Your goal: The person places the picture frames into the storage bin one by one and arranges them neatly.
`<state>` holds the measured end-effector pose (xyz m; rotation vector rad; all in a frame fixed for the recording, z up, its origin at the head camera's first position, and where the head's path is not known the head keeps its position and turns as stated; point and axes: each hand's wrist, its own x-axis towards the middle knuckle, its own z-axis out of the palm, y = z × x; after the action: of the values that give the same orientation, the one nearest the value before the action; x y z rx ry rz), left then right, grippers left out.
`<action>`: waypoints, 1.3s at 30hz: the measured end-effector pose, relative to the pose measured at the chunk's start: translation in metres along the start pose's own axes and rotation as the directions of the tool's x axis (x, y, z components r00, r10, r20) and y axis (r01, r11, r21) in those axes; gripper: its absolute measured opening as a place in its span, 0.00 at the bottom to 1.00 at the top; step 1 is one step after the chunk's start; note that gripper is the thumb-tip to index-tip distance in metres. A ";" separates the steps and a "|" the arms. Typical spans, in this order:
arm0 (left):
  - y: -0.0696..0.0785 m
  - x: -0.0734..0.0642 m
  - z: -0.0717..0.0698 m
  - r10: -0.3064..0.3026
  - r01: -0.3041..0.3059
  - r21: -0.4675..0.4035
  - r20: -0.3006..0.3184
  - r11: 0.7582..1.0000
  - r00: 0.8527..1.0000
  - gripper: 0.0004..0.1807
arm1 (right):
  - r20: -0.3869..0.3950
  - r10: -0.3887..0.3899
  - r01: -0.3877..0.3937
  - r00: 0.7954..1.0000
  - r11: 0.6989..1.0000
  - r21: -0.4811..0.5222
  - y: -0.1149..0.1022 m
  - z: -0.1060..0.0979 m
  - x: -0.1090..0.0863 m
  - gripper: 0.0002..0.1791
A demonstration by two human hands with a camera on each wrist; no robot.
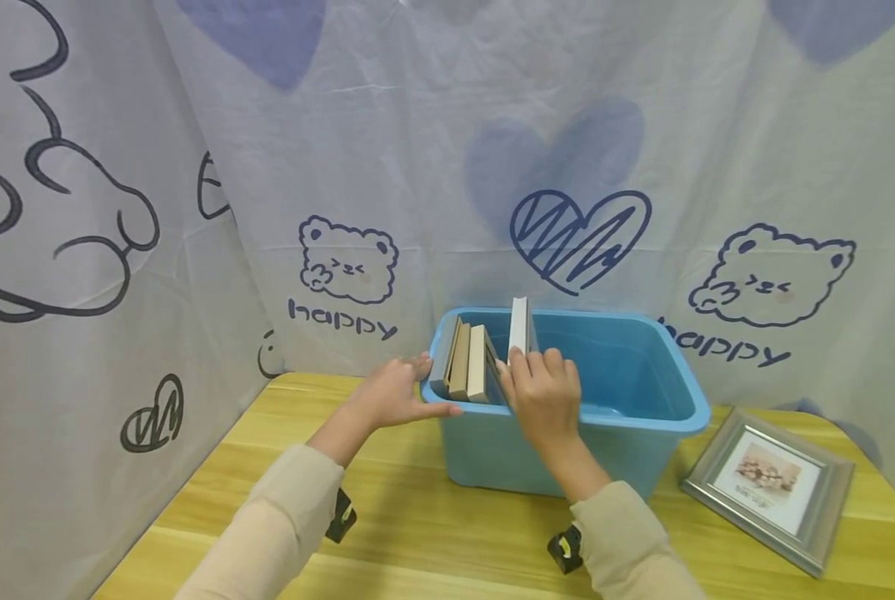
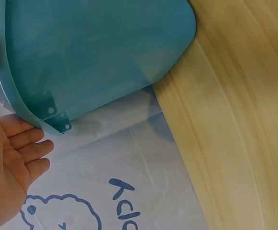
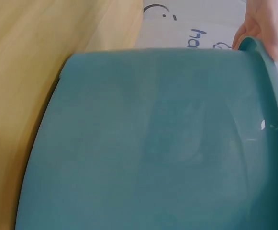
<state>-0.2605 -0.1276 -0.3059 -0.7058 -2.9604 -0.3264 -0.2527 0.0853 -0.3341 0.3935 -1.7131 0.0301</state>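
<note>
A blue plastic bin (image 1: pixel 552 454) stands on the table, with several books (image 1: pixel 458 362) upright against its left end, page edges up. My left hand (image 1: pixel 398 392) holds the bin's front left corner, thumb along the front rim and fingers round the left side; the left wrist view shows those fingers (image 2: pixel 31 143) just below the rim. Inside the bin, my right hand (image 1: pixel 545 392) grips a white-edged book (image 1: pixel 519 325) that stands taller than the others. Its fingers are curled and hide the book's lower part. The right wrist view shows mostly the bin's outer front wall (image 3: pixel 143 143).
A silver picture frame (image 1: pixel 781 483) lies face up on the wooden table (image 1: pixel 402 517), to the right of the bin. A white printed curtain (image 1: pixel 432 167) hangs close behind the bin and along the left. The bin's right part shows its bare inner wall.
</note>
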 end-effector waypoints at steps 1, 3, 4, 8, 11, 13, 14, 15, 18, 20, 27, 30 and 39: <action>0.000 0.000 0.000 0.000 0.000 -0.002 0.001 1.000 1.000 0.52 | 0.017 0.004 -0.004 1.000 1.000 0.013 -0.001 -0.001 0.000 0.15; 0.000 0.000 0.000 -0.001 0.001 -0.007 0.001 1.000 1.000 0.52 | 0.049 0.002 -0.004 0.999 0.999 0.033 -0.002 -0.002 -0.001 0.16; 0.000 0.000 0.000 0.000 0.000 -0.009 -0.001 1.000 1.000 0.52 | 0.062 0.000 -0.003 0.998 0.999 0.044 -0.003 -0.002 -0.001 0.17; 0.000 0.000 0.001 0.010 -0.010 -0.014 -0.013 1.000 1.000 0.52 | 0.111 0.002 -0.013 0.994 0.995 0.101 -0.005 -0.004 -0.002 0.18; -0.001 0.001 0.002 0.016 -0.017 -0.016 -0.020 1.000 1.000 0.51 | 0.157 0.022 -0.048 0.987 0.985 0.164 -0.007 -0.006 -0.003 0.16; -0.001 0.000 0.001 0.019 -0.019 -0.019 -0.023 1.000 1.000 0.51 | 0.199 0.040 -0.083 0.979 0.974 0.213 -0.008 -0.007 -0.002 0.15; 0.000 0.000 0.001 0.019 -0.020 -0.019 -0.023 1.000 1.000 0.51 | 0.221 0.049 -0.102 0.974 0.967 0.235 -0.008 -0.008 -0.002 0.14; 0.000 0.000 0.001 0.020 -0.020 -0.019 -0.023 1.000 1.000 0.51 | 0.245 0.060 -0.125 0.968 0.958 0.258 -0.008 -0.008 -0.002 0.13; 0.000 0.000 0.001 0.014 -0.015 -0.022 -0.019 1.000 1.000 0.51 | 0.315 0.097 -0.200 0.944 0.929 0.312 -0.009 -0.009 -0.001 0.11; 0.000 0.000 0.000 0.011 -0.011 -0.024 -0.015 1.000 1.000 0.51 | 0.360 0.113 -0.242 0.926 0.910 0.338 -0.009 -0.009 0.000 0.11; 0.000 -0.001 0.001 -0.001 0.001 -0.026 -0.012 1.000 1.000 0.51 | 0.492 0.075 -0.297 0.868 0.871 0.391 -0.008 -0.012 0.004 0.10; 0.000 -0.002 0.001 -0.004 0.003 -0.030 -0.016 1.000 1.000 0.51 | 0.530 0.041 -0.302 0.847 0.857 0.417 -0.007 -0.012 0.006 0.10; 0.000 -0.002 0.002 -0.008 0.008 -0.034 -0.017 0.999 1.000 0.51 | 0.638 -0.043 -0.337 0.769 0.821 0.461 -0.004 -0.013 0.010 0.07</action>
<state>-0.2585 -0.1279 -0.3081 -0.6914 -2.9487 -0.3823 -0.2406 0.0825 -0.3223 0.7550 -2.4025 0.6012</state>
